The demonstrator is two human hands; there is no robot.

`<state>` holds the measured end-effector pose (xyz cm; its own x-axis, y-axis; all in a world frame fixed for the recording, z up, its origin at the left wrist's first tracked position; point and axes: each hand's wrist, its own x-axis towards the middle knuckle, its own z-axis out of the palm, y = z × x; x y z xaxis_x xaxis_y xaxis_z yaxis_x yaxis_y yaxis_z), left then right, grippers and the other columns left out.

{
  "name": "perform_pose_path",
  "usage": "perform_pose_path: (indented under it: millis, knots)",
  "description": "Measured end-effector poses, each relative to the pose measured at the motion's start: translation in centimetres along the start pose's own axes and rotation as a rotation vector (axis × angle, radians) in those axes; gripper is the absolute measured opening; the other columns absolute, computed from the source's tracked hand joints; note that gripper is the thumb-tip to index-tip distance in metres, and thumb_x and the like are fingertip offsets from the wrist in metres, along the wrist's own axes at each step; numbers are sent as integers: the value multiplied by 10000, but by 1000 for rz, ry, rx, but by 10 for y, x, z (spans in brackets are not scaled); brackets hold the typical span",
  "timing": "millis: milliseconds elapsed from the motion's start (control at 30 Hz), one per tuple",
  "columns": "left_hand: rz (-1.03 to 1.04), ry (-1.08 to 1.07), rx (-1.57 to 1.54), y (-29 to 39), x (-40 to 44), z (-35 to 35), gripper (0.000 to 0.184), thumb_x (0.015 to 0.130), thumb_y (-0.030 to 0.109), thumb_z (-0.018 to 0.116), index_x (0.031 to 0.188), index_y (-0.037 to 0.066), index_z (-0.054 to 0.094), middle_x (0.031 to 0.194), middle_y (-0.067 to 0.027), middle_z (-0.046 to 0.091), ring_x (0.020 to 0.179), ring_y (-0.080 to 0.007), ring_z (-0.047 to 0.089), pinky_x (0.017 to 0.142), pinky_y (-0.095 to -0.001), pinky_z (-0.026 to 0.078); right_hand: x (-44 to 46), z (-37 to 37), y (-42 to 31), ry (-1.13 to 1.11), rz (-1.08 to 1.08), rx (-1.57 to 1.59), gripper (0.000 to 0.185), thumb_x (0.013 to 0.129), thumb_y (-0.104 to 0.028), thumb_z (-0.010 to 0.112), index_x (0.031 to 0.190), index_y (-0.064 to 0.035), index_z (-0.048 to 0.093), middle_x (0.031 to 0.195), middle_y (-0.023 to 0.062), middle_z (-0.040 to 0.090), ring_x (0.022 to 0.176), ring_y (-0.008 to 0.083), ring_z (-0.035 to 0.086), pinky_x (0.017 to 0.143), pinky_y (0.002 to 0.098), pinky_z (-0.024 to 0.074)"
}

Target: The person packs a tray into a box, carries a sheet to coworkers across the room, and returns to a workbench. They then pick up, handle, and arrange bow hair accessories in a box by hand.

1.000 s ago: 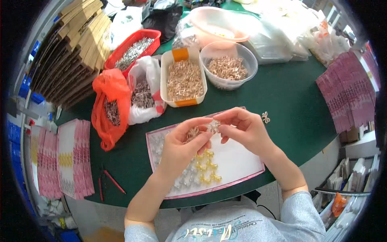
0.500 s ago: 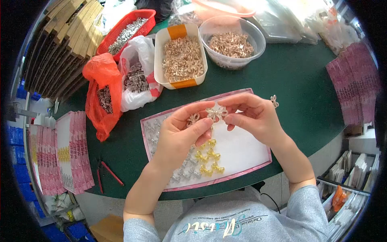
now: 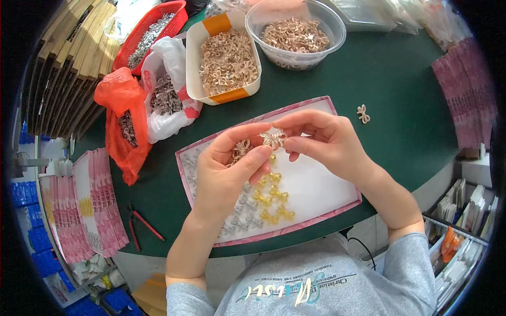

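Observation:
My left hand [image 3: 224, 168] and my right hand [image 3: 324, 138] meet above a pink-edged white tray [image 3: 331, 192]. Between their fingertips they pinch a pale gold, bow-shaped metal ornament [image 3: 273, 138]. Another rose-gold ornament [image 3: 241, 151] is tucked in the curled fingers of my left hand. Rows of silver bows [image 3: 243, 210] and yellow-gold bows [image 3: 274, 196] lie in the tray beneath, partly covered by my left hand and forearm. One loose pale gold bow [image 3: 363, 114] rests on the green table, to the right of my right hand.
Beyond the tray stand a white tub [image 3: 255, 84] and a clear bowl [image 3: 337, 45] of rose-gold pieces. A red basket [image 3: 181, 21], white bag [image 3: 176, 124] and red bag [image 3: 138, 158] hold metal parts. Red-handled pliers [image 3: 147, 225] lie left. Pink stacked trays [image 3: 464, 95] stand right.
The camera view has shifted slightly. The ornament at my fingertips now shows its face more fully, spread out like petals. Both hands keep their hold on it.

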<state>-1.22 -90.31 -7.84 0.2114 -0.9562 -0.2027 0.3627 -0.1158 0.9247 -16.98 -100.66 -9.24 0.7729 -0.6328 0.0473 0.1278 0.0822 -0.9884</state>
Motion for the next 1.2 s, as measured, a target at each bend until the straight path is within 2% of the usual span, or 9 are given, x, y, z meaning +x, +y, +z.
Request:
perform_pose_path:
  millis: [600,867,967,1200]
  knots:
    - [75,6,96,-2,-2,2,263,802,-5,607,1062,0,570,851,-35,593,683,-58,568,550,-157,430,0,3,6,-4,6,42,245,829,-23,569,1070,23,568,934,78,610,827,101,589,681,222,518]
    - [84,-4,128,-1,-2,4,264,807,-2,599,1070,-2,570,854,-34,588,678,-55,564,543,-154,424,0,2,6,7,-4,23,246,824,-9,566,1068,22,565,966,84,606,834,105,596,697,222,517]
    - [-13,43,109,2,1,2,281,822,16,582,1101,-4,559,859,-29,579,670,-51,556,527,-153,412,0,2,4,41,-10,14,245,823,-8,568,1067,18,563,982,82,605,846,105,597,708,221,515]
    - [-82,24,2,-4,7,-5,307,834,36,565,1138,6,545,888,-33,572,656,-48,544,517,-148,398,-1,1,4,56,3,27,247,820,-22,581,1065,11,565,981,69,608,862,96,593,719,212,508]
